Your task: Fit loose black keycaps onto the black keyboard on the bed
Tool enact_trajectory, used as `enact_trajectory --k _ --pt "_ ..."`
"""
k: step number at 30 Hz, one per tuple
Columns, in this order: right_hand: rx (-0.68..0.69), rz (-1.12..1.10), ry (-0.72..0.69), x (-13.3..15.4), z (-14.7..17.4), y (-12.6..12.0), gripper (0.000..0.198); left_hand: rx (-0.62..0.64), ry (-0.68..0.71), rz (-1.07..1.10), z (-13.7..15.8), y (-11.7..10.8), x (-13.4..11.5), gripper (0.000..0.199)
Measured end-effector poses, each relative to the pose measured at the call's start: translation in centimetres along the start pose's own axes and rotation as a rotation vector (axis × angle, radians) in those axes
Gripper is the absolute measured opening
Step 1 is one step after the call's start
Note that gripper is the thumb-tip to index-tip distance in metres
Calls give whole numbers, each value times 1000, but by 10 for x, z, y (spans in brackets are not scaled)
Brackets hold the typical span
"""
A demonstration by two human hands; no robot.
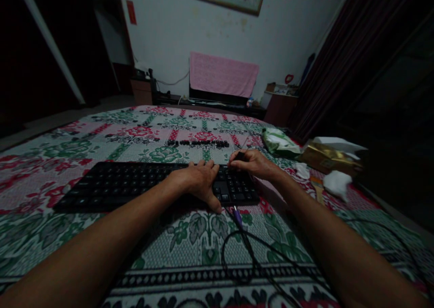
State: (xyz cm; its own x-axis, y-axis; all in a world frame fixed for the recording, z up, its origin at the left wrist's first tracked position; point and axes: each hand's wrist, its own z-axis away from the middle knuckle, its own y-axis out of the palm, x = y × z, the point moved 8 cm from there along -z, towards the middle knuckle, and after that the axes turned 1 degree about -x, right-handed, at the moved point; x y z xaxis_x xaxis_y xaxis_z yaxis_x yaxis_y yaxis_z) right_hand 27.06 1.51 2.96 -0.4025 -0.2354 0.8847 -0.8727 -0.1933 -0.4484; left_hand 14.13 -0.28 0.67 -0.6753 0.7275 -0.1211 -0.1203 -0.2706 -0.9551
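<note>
One big floral cloth (pixel 162 235), w/ the black keyboard (pixel 125 184) (kb from here on) lying flat on it, keys up. Next size down, a pink towel (pixel 222 73) hangs well beyond the kb's far edge. Black cable (pixel 248 247) loops around on the near side of the kb. Gold tissue box (pixel 320 158) sits off to the kb's right, w/ a green-and-white pack (pixel 280 142) beside it, on the side toward the kb. L hand (pixel 200 181) is palm down on the kb, just left of the numpad (pixel 239 186), fingers spread, not gripping anything. R hand (pixel 252 162) is at the kb's far right corner, fingertips pinching a small dark thing (pixel 240 156), too dim to tell what. Smaller stuff: flat brush (pixel 318 190) & two white wads (pixel 337 184) right of the kb, purple plug (pixel 238 217) just off its near edge. Tiniest = a row of black bits (pixel 205 143) past the kb's far edge, can't ID them tbh.
</note>
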Motion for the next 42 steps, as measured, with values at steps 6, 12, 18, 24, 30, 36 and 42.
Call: enact_trajectory --k 6,12,18,24,30,36,42 --pt "26 44 -28 2 1 0 18 16 -7 5 2 -1 -2 122" --pt "94 157 -108 9 0 8 19 25 -21 20 2 -1 -2 121" --pt "111 352 -179 21 -1 16 15 -3 5 -10 0 -3 -3 121" --pt "132 621 -288 41 2 29 13 17 -13 -5 1 0 -1 123" --pt "136 598 -286 38 2 28 15 21 -6 6 -1 3 1 132" --pt "142 541 -266 35 1 25 13 21 -6 -3 0 2 -1 128" --pt "131 581 -301 37 3 28 14 11 -3 -11 0 2 0 129"
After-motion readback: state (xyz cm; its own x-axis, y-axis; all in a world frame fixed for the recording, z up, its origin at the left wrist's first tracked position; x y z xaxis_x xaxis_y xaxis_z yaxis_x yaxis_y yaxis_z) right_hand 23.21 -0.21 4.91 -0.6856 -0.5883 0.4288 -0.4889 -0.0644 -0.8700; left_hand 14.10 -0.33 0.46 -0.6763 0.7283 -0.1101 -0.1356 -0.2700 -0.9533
